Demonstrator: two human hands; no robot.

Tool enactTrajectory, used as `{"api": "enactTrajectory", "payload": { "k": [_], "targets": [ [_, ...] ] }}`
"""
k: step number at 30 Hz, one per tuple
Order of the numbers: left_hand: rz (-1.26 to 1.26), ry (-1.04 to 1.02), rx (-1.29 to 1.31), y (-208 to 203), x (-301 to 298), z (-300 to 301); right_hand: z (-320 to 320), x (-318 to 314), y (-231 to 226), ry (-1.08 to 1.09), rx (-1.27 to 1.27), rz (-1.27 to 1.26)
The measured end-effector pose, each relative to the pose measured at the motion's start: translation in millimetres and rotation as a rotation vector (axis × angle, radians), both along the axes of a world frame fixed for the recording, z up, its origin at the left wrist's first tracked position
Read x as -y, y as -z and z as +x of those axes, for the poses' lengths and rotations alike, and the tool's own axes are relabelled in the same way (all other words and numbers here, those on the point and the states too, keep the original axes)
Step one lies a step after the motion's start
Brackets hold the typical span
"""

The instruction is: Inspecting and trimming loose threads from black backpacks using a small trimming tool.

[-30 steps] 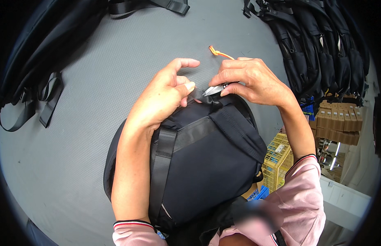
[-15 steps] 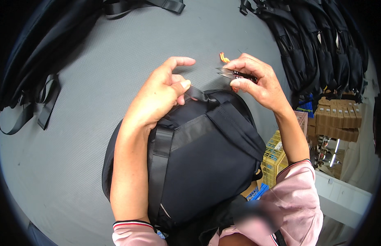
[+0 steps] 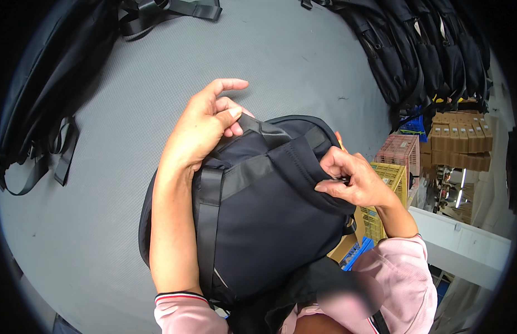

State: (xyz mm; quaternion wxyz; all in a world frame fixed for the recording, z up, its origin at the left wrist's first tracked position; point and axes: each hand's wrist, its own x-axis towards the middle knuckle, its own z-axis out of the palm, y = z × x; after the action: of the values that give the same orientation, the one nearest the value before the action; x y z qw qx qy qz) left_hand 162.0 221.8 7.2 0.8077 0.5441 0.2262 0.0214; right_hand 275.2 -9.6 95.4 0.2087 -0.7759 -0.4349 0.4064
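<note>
Two hands closed on one black backpack (image 3: 269,217): left hand (image 3: 205,125) pinning top strap, right hand (image 3: 350,181) pinching side seam, steadied on grey surface (image 3: 102,211).

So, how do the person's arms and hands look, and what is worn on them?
Both hands, left hand and right hand, are bare, without gloves. The forearms are bare too. Pink sleeves are pushed up; the left cuff has dark, white and red stripes.

A grey table (image 3: 303,61) carries a black backpack (image 3: 269,217) in the middle — more black bags (image 3: 41,83) lie along its edges.
</note>
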Motion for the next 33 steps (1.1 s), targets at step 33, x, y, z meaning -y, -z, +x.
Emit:
{"api": "enactTrajectory", "payload": {
  "k": [33],
  "targets": [
    [0.913,-0.339,-0.356,-42.4,153.3,-145.4,-50.6,-64.9,18.1,0.005,0.12,0.546]
  ]
}}
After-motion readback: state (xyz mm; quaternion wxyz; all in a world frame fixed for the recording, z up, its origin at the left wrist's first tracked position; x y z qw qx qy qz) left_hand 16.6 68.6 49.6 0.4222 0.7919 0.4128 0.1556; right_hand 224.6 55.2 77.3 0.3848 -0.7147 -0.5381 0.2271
